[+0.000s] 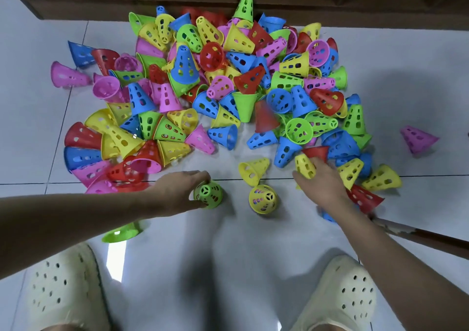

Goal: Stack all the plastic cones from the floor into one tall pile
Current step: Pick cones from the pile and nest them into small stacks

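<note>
The left hand [177, 191] grips a green cone [208, 195] that stands upright on the white tiled floor [228, 242], fingers and thumb curled round its sides. The right hand [322, 181] reaches forward and closes on a small yellow cone [305, 166] at the near edge of the heap. Between the two hands a yellow cone [263, 199] stands upright with something pink showing through its holes, so it may already cover another; just beyond it a further yellow cone [253, 170] lies on its side. Under the left forearm a green cone [121, 234] lies tipped over.

Beyond both hands the big heap of cones [215, 84] sprawls across the floor, scores of them, tumbled every way, with a stray pink cone [417, 139] well off to the right. From where I stand the job looks barely begun: no tall pile exists yet, and almost everything is left to gather.
</note>
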Tool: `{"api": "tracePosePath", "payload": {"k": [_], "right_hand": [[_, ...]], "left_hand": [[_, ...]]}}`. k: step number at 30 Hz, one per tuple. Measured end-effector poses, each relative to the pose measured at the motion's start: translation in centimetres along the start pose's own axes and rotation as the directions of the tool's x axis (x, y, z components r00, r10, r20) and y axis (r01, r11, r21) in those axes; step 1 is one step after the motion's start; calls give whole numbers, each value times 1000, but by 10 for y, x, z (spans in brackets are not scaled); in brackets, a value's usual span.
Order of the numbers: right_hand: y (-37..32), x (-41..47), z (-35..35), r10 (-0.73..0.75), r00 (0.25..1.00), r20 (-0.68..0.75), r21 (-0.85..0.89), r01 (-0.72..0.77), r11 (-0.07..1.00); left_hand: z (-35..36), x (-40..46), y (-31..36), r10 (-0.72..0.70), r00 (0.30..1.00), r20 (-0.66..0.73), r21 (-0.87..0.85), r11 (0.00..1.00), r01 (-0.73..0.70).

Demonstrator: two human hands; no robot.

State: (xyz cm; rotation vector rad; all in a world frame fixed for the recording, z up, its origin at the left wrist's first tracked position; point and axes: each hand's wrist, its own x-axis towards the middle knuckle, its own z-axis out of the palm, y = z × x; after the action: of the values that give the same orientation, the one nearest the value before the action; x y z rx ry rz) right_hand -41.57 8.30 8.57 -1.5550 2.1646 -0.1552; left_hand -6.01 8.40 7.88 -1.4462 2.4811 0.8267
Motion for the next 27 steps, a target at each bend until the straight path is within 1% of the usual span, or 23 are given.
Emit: {"api": "tracePosePath", "payload": {"k": [2,3,5,6,7,9,11,12,14,16,18,19,21,23,25,27], "right_hand": [[2,-15,2,-160,972,-173,141,185,973],[1,-24,4,-179,960,-215,205,223,953],[-7,-43,7,-146,970,-195,368,211,906],[-11,-51,8,-161,971,-177,444,225,867],[-15,-60,9,-199,966,-166,506,256,823],[-22,-72,13,-288,945,-156,553,325,767],[-26,-80,18,-318,940,-121,561,329,759],[-25,-81,22,-332,939,-91,547,326,771],[-20,-81,32,-381,925,-14,477,341,810],[-12,-78,39,-395,917,46,427,340,838],[-6,-74,43,-401,914,70,403,342,849],[-4,-72,45,-405,911,74,384,348,855],[1,-68,47,-416,905,90,343,364,866],[2,-65,47,-421,902,98,317,373,872],[3,-63,48,-419,903,89,314,374,873],[4,-62,49,-412,908,76,318,369,873]], "left_hand": [[0,6,3,-14,999,-34,12,1000,15],[0,9,4,-22,999,-50,12,1000,23],[2,14,8,-32,997,-63,2,999,33],[2,16,9,-31,998,-61,-11,999,31],[3,18,9,-32,998,-56,-31,999,30],[5,23,9,-55,997,-50,-124,991,49],[6,26,10,-98,994,-44,-251,964,84],[6,27,12,-104,994,-45,-285,955,87],[7,29,14,-71,997,-15,-280,958,64],[6,32,12,-2,998,57,-249,968,16],[3,34,8,39,993,114,-256,967,-8],[1,36,6,34,993,113,-273,962,-2],[-4,39,7,-10,999,32,-278,960,18],[-11,46,12,-17,993,-118,-239,971,-12],[-18,56,21,47,970,-238,-189,977,-94],[-24,70,32,112,961,-251,-126,981,-147]]}}
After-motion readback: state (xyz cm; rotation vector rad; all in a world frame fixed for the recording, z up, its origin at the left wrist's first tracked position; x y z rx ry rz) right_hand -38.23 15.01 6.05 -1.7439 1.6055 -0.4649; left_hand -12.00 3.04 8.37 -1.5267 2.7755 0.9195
